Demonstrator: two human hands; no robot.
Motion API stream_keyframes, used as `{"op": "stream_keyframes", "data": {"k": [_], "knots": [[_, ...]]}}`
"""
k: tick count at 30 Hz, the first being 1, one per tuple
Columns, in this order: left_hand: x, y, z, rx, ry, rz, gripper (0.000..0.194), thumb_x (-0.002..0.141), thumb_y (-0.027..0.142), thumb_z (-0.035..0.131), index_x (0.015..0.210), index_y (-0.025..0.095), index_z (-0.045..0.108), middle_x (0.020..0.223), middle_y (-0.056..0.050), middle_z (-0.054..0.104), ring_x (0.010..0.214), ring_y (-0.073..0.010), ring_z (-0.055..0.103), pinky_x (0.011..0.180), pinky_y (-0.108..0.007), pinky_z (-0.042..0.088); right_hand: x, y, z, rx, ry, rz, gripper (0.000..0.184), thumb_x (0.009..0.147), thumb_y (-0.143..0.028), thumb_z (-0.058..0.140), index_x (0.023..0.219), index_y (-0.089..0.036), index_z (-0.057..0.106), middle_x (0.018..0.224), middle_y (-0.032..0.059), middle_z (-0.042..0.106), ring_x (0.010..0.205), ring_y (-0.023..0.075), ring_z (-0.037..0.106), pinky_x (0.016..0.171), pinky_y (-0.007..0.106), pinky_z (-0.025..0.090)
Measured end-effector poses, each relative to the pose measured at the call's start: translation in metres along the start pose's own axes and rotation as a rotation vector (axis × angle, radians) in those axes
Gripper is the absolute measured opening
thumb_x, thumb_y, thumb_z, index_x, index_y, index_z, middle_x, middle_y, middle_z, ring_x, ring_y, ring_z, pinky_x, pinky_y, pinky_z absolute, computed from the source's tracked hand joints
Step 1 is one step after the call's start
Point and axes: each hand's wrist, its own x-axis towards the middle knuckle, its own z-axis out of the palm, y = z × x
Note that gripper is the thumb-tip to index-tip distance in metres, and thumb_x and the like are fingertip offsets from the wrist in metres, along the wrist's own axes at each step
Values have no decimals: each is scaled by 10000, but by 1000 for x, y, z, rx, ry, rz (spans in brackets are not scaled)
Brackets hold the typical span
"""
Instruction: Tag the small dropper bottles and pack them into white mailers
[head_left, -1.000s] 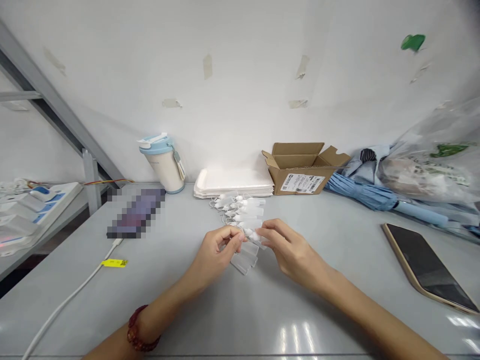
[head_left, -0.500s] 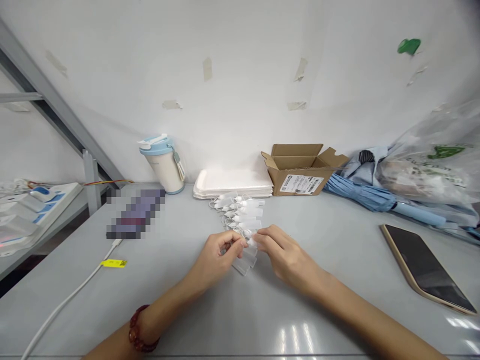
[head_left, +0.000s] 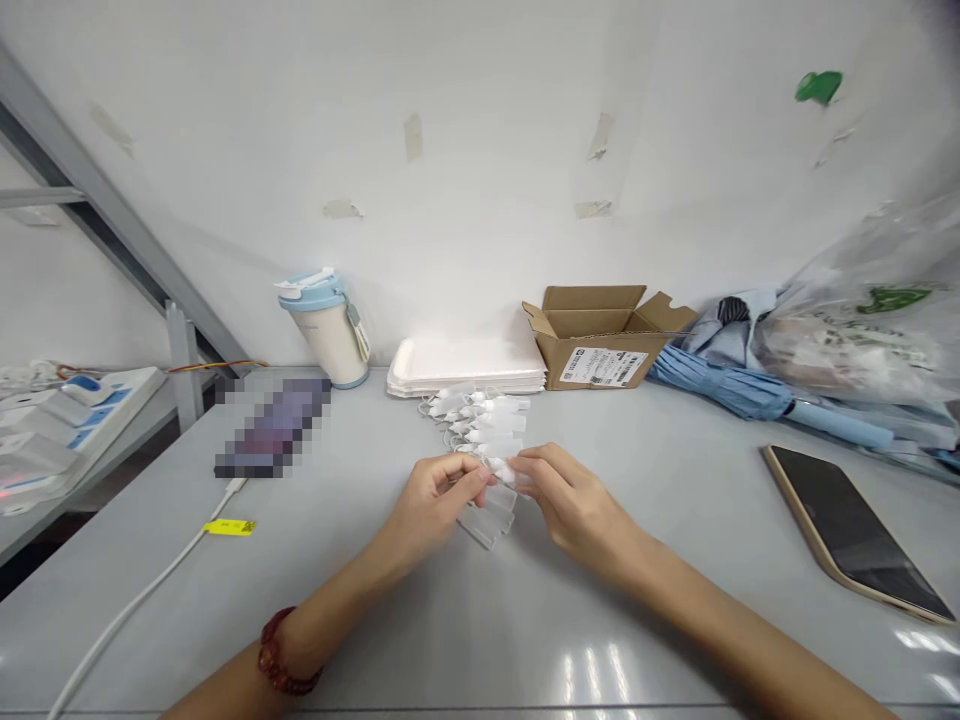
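A row of small translucent plastic tubes (head_left: 491, 424) with pointed white ends and thin white loops lies on the grey table. My right hand (head_left: 574, 497) pinches one white-tipped tube (head_left: 501, 470) between thumb and fingers, and partly covers its body. Closed at the pointed tip of that same tube are the thumb and forefinger of my left hand (head_left: 442, 500); its other fingers are curled under. Below the hands, more translucent tubes (head_left: 484, 522) lie fanned on the table, their upper ends hidden by my left hand.
White padded envelopes (head_left: 469, 365) are stacked behind the tubes, beside an open cardboard box (head_left: 600, 350). A tumbler (head_left: 326, 330) stands at back left, near a blurred-out device (head_left: 277, 430) on a white cable (head_left: 142, 595). At right are a folded blue umbrella (head_left: 724, 385) and a phone (head_left: 855, 530).
My right hand has shifted slightly up, and the white-tipped tube now shows more clearly between my fingertips. My left hand has moved only a little.
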Motion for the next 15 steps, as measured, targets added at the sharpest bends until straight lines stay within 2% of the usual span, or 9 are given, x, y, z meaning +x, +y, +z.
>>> {"op": "stream_keyframes", "data": {"k": [6, 12, 15], "knots": [[-1, -5, 0, 54, -31, -17, 195, 805, 301, 511, 716, 159, 610, 579, 28, 473, 545, -99, 391, 495, -214, 292, 0, -2, 1, 27, -7, -4, 314, 833, 17, 361, 1070, -145, 487, 887, 100, 578, 810, 180, 544, 649, 298, 522], [2, 0, -3, 35, 29, -15, 266, 816, 356, 494, 656, 157, 567, 586, 29, 469, 536, -93, 404, 494, -203, 309, 2, 0, 1, 20, -18, 56, 272, 876, -75, 407, 1121, -175, 469, 925, 100, 594, 850, 195, 580, 694, 327, 531], [4, 2, -6, 51, 96, -3, 290, 805, 375, 501, 616, 159, 537, 585, 26, 470, 543, -98, 425, 505, -204, 329, 1, 6, 1, -6, -11, 72, 260, 881, -105, 430, 1130, -173, 462, 951, 111, 591, 877, 207, 582, 707, 339, 532]]}}
